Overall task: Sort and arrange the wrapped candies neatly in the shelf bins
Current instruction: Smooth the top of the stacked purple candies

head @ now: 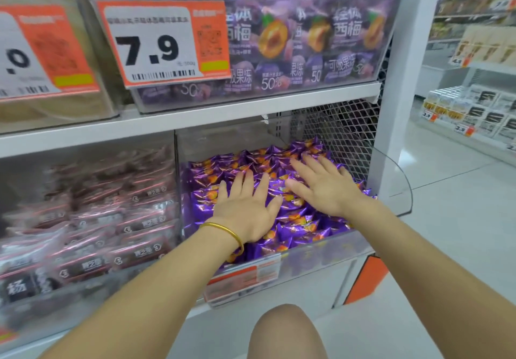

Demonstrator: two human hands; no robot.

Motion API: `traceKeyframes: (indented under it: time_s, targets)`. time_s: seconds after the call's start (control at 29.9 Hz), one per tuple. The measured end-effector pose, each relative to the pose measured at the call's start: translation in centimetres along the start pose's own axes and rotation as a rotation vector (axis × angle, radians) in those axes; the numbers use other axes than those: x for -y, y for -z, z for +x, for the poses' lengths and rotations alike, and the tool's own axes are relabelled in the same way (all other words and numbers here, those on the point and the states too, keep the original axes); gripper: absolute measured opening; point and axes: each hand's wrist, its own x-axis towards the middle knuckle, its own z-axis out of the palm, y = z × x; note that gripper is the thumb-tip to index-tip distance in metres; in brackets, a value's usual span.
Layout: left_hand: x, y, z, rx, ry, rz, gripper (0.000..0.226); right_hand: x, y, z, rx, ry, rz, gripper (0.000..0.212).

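Note:
A clear plastic bin (321, 255) on the lower shelf is filled with shiny purple wrapped candies (304, 224) with orange fruit prints. My left hand (245, 208), with a gold bangle on the wrist, lies flat on the candies near the bin's middle, fingers spread. My right hand (324, 183) lies flat on the candies a little further back and to the right, fingers also spread. Neither hand holds anything. The hands hide the candies under them.
To the left, a bin of pink and dark wrapped packets (92, 219). On the shelf above, a bin of purple jelly pouches (307, 46) with a 7.9 price tag (159, 43). Wire mesh (346, 132) backs the bin. An aisle floor and other shelves (474, 113) lie right. My knee (287, 333) is below.

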Motion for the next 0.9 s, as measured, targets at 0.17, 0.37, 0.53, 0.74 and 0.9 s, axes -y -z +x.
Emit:
traceKeyframes:
  time_s: [0.17,0.37,0.53,0.74,0.9]
  targets:
    - [0.4,0.1,-0.7,-0.099,-0.026,-0.106,0.060,0.1,0.5,-1.2,-0.171,0.043,0.051,0.067]
    - [2.4,0.2,-6.8,-0.644,-0.281,0.136,0.047,1.0,-1.8,-9.8,-0.504,0.540,0.330,0.034]
    - [3.4,1.1,-8.0,-0.607,-0.221,0.220,0.013,1.5,-3.2,-9.7,-0.545,0.476,0.474,0.022]
    - [5.3,3.3,-7.2,-0.619,-0.185,0.180,0.039,1.7,-2.5,-8.8,-0.497,0.454,0.621,0.019]
    - [6.0,3.7,-6.1,-0.576,-0.137,0.215,0.043,2.4,-0.9,-7.0,-0.535,0.438,0.619,0.008]
